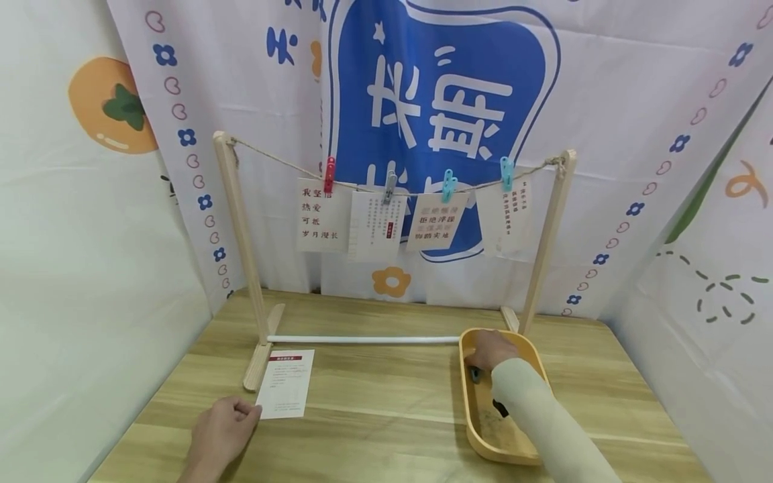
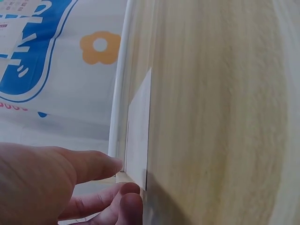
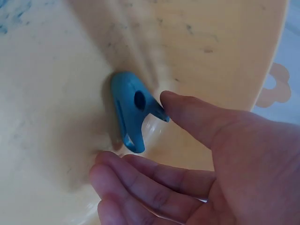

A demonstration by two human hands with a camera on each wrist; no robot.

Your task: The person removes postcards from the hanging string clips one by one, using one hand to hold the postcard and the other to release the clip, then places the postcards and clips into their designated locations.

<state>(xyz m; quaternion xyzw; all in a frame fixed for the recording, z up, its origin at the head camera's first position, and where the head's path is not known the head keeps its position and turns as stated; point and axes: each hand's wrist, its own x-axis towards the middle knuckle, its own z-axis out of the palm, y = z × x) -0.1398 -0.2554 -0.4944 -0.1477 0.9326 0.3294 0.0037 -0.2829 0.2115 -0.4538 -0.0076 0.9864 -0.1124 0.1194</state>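
Observation:
In the head view, my left hand [image 1: 222, 433] touches the lower left corner of a white printed card [image 1: 288, 386] with a red heading. In the left wrist view, the fingers stand apart at the card's edge [image 2: 140, 136]. My right hand [image 1: 492, 350] reaches into a yellow plastic tub [image 1: 473, 435]. Inside it lies a teal clothespin [image 3: 129, 110]. The right thumb is at one leg of the clothespin, while the other fingers sit below it, not closed round it.
A wooden stand [image 1: 246, 248] carries a twine line [image 1: 272, 158]. Several cards, such as the beige one [image 1: 437, 221], hang there on a red clothespin [image 1: 329, 176], a grey clothespin [image 1: 390, 186] and blue ones [image 1: 448, 185]. A white rod [image 1: 362, 339] joins the feet. A printed curtain [image 1: 266, 100] stands behind.

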